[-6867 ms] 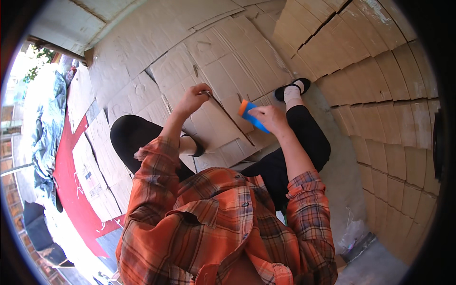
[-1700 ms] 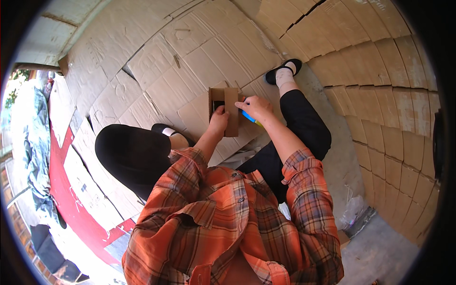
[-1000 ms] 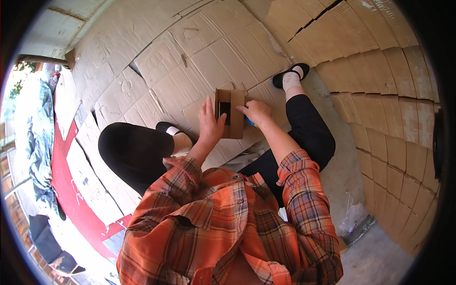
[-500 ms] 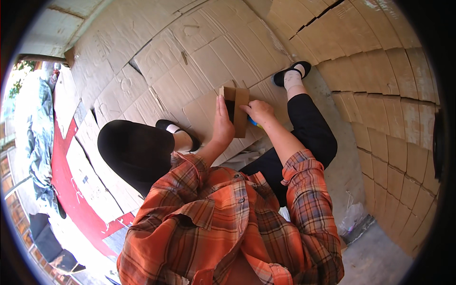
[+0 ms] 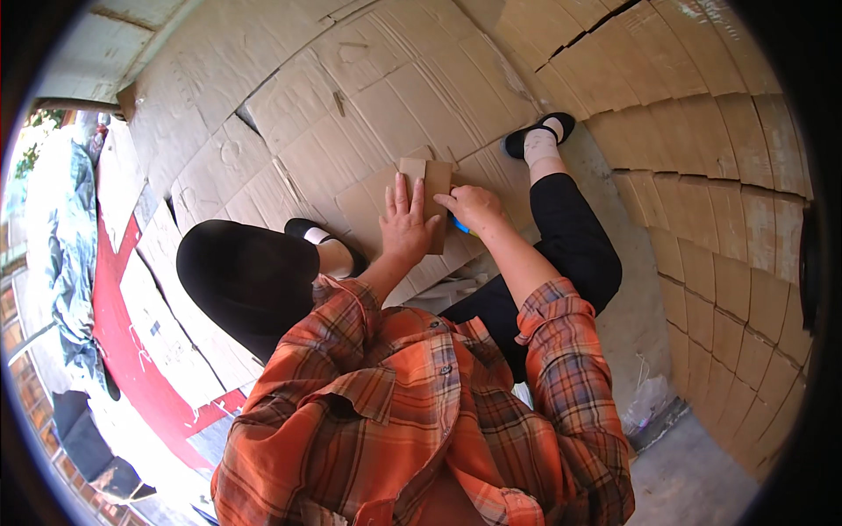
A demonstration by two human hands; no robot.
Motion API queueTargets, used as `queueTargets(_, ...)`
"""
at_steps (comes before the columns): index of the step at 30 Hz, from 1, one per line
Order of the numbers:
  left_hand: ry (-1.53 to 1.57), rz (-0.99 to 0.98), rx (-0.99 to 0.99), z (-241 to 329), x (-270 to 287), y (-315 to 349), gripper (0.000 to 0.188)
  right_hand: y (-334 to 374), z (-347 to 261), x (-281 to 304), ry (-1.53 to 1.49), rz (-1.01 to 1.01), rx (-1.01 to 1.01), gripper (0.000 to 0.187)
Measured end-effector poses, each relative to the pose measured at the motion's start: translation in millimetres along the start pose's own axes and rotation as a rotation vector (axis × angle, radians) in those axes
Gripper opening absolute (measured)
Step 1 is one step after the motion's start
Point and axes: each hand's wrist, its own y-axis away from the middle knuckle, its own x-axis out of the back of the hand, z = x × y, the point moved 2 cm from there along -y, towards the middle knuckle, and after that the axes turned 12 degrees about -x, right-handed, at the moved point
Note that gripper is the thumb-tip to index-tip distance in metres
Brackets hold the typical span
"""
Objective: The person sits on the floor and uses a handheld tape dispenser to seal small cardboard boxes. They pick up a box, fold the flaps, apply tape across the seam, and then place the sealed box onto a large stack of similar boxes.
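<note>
Creased cardboard floor (image 5: 377, 114); left hand (image 5: 406, 228) splayed on box (image 5: 437, 182), right hand (image 5: 475, 209) clasping blue object (image 5: 461, 226).

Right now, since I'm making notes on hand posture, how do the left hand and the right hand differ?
The left hand lies spread and nearly flat on top of the small box; the right hand is curled at the box's right side. The left hand shows nothing in its grip, while the right hand has a blue thing, mostly hidden, beneath it. Both are bare.
</note>
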Motion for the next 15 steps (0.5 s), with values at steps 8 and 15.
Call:
queueTargets(8, 0.005, -0.004, -0.010, -5.6, -1.0, 0.8, 0.083, -2.0, 2.4, -2.3, -0.028, -0.006, 0.021, 0.058)
queueTargets(15, -0.087, -0.047, -0.062, -3.7, -1.8, 0.5, 0.079, -0.9, 0.8, -0.8, 0.040, -0.031, 0.000, 0.055)
